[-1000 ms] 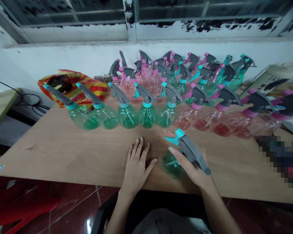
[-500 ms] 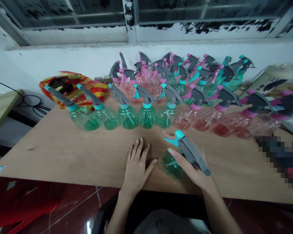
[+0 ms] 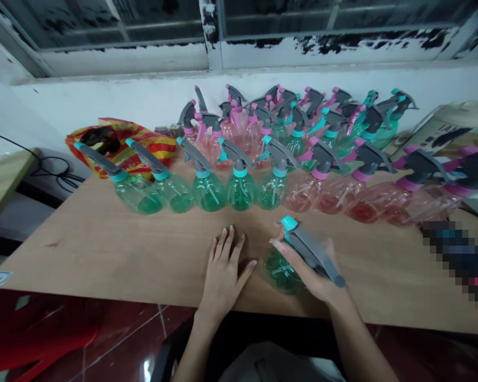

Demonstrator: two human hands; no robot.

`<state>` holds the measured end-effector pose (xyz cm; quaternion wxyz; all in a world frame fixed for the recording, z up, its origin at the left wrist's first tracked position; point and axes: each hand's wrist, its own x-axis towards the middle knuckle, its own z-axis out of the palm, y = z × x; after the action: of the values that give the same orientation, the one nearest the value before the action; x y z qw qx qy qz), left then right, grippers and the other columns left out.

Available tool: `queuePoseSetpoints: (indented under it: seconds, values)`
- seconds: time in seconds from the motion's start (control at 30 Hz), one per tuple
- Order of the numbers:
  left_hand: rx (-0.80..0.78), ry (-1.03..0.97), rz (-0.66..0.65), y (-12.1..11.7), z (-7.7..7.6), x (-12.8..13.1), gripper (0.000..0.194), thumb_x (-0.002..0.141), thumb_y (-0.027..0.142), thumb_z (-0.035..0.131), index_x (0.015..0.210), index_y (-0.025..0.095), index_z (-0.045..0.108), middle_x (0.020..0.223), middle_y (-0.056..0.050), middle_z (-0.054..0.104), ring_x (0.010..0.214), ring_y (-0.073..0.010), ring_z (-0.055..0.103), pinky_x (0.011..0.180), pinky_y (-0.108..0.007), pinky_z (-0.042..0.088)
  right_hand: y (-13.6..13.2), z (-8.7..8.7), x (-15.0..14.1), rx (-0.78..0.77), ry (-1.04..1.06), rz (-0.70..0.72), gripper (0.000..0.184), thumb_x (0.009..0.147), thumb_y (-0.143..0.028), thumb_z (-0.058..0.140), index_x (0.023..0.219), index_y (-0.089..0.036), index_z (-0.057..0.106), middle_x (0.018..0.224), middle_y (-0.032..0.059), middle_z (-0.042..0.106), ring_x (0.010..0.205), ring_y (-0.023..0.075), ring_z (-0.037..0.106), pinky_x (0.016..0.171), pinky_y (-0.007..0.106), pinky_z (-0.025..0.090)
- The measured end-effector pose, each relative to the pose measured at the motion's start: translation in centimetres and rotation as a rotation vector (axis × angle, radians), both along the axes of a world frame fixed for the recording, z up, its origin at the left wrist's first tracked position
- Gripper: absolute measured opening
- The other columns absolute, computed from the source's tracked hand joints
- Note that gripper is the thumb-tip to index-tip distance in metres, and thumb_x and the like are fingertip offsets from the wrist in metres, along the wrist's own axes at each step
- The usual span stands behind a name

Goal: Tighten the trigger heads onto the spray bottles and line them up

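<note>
Tilted green plastic spray bottle (image 3: 282, 273) close to the near edge of the wooden table (image 3: 103, 249), grey trigger head (image 3: 313, 252) pressed in the curled right hand (image 3: 316, 276), left hand (image 3: 223, 270) spread flat just beside: risk of a slipping grip dropping it over that edge, or a wide swing toppling the far row of spray bottles (image 3: 209, 193).

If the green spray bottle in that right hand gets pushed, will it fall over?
The green spray bottle would probably tip easily once the right hand lets go: its grey trigger head sits high above a round body. The see-through plastic looks thin, so it probably feels light and won't break easily. On its side, it might roll.
</note>
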<state>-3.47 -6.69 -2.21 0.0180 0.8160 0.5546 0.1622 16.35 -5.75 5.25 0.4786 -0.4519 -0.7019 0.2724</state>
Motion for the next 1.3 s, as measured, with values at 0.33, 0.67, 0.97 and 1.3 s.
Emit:
queuePoseSetpoints:
  seconds: [0.33,0.67,0.97,1.3]
  values:
    - [-0.001,-0.006,0.003,0.02,-0.02,0.02,0.055,0.096,0.039,0.05,0.144,0.014,0.038,0.156,-0.018,0.029,0.145,-0.0307,0.023,0.114,-0.054,0.027,-0.38,0.33,0.15,-0.037,-0.013,0.052,0.034,0.09,-0.03,0.058,0.124,-0.029,0.059,0.118,0.0056,0.069,0.114,0.0252,0.064,0.098,0.04,0.051]
    - [-0.005,-0.006,0.002,0.02,0.09,0.06,0.055,0.096,0.04,0.05,0.144,0.014,0.038,0.155,-0.018,0.031,0.145,-0.0307,0.023,0.114,-0.054,0.026,-0.44,0.22,0.11,-0.018,-0.023,0.031,0.037,0.089,-0.029,0.059,0.126,-0.032,0.057,0.118,0.0036,0.069,0.11,0.0237,0.065,0.098,0.041,0.051]
    - [0.005,-0.029,0.001,0.01,0.06,0.01,0.055,0.097,0.04,0.049,0.144,0.016,0.037,0.155,-0.016,0.032,0.145,-0.0301,0.023,0.114,-0.054,0.027,-0.57,0.47,0.1,-0.011,-0.036,0.07,0.047,0.091,-0.026,0.056,0.137,-0.035,0.049,0.127,0.0024,0.065,0.118,0.024,0.062,0.101,0.041,0.05]
    - [-0.002,-0.011,-0.001,0.01,0.02,0.04,0.055,0.096,0.039,0.05,0.145,0.015,0.037,0.156,-0.017,0.029,0.145,-0.0308,0.022,0.114,-0.055,0.026,-0.06,0.12,-0.31,0.028,0.029,0.035,0.013,0.09,-0.024,0.059,0.101,-0.027,0.066,0.099,0.0014,0.073,0.1,0.0204,0.069,0.087,0.033,0.056]
